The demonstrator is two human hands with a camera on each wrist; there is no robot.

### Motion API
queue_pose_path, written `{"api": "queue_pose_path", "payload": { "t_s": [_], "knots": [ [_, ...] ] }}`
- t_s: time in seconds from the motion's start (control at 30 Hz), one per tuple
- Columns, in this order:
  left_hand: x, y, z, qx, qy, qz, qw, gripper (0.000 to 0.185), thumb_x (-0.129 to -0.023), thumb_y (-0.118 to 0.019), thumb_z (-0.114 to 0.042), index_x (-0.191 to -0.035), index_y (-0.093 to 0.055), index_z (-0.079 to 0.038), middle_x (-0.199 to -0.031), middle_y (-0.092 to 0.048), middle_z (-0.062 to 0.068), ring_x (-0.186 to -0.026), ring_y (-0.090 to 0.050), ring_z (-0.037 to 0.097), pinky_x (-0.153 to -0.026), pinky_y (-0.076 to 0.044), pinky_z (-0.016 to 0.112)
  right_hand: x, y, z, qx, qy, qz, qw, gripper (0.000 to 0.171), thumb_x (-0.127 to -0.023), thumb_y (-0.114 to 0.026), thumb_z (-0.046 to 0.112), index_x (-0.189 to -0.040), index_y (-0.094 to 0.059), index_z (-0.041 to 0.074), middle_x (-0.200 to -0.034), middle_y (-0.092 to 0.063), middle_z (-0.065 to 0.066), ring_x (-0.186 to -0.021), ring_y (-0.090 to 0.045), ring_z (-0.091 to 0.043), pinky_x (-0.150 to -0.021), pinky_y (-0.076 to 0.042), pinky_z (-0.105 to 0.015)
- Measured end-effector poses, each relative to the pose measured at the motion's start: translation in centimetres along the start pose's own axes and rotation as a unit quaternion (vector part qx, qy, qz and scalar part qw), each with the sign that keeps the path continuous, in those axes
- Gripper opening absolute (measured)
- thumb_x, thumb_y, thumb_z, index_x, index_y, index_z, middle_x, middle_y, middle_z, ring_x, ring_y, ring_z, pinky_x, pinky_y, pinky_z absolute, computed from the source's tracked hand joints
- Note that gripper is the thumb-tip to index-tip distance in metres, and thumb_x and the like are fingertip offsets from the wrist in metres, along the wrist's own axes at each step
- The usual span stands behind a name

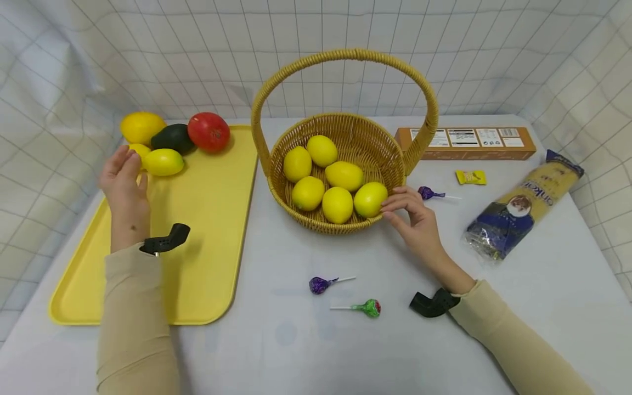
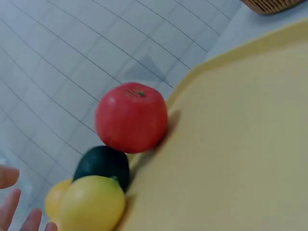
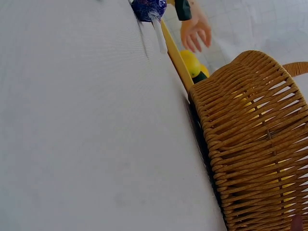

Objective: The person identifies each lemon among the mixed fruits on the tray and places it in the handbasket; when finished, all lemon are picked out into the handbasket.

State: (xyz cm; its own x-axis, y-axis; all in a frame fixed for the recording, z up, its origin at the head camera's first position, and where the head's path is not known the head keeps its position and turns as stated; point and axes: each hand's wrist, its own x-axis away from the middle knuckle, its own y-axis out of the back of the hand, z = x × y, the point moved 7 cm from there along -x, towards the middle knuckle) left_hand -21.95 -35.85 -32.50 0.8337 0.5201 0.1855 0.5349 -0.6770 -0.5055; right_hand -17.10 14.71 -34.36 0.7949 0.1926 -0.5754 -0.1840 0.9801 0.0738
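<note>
A woven basket with a tall arched handle stands at the middle back, with several lemons inside. My right hand is at its right rim, fingers over the edge beside the nearest lemon and thumb low on the outside. In the right wrist view, the basket wall fills the right side. My left hand is raised over the left part of a yellow tray, fingers loosely bent, nothing seen in them. Close by it lie a lemon, a dark green avocado and a red round fruit.
A larger yellow fruit lies at the tray's back corner. A purple lollipop and a green lollipop are in front; another purple lollipop is right of the basket. A yellow candy, brown box and blue-gold packet lie right.
</note>
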Motion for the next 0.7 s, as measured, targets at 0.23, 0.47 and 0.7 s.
{"api": "queue_pose_path", "payload": {
  "t_s": [0.23,0.47,0.7],
  "knots": [
    [-2.0,0.4,3.7,-0.074,0.012,-0.135,0.988,0.068,-0.087,-0.067,-0.009,-0.144,-0.03,-0.021,-0.14,-0.026,-0.011,-0.117,-0.032,-0.001,-0.089,-0.029,0.009,0.2,0.1,-0.5,-0.01,0.008,-0.001,1.0,0.02,-0.089,-0.064,0.009,-0.084,-0.062,-0.01,-0.096,-0.063,-0.016,-0.112,-0.036,-0.044,-0.102,-0.023,-0.044],
    [-2.8,-0.6,5.0,-0.212,-0.039,-0.166,0.9624,0.084,-0.084,-0.07,-0.012,-0.149,-0.018,-0.026,-0.147,-0.017,-0.01,-0.123,-0.025,0.0,-0.091,-0.023,0.005,-0.1,-0.6,1.2,-0.007,0.004,-0.002,1.0,0.019,-0.089,-0.063,0.004,-0.083,-0.06,-0.014,-0.094,-0.06,-0.024,-0.114,-0.04,-0.03,-0.101,-0.024,-0.042],
    [-2.3,0.3,4.5,-0.276,-0.029,-0.152,0.9486,0.075,-0.085,-0.067,-0.012,-0.145,-0.025,-0.026,-0.144,-0.022,-0.007,-0.122,-0.027,0.004,-0.089,-0.024,0.006,-0.5,-0.6,2.0,-0.002,-0.004,-0.002,1.0,0.007,-0.087,-0.061,-0.008,-0.084,-0.059,-0.015,-0.095,-0.063,-0.016,-0.113,-0.04,-0.029,-0.101,-0.023,-0.041]
  ]
}}
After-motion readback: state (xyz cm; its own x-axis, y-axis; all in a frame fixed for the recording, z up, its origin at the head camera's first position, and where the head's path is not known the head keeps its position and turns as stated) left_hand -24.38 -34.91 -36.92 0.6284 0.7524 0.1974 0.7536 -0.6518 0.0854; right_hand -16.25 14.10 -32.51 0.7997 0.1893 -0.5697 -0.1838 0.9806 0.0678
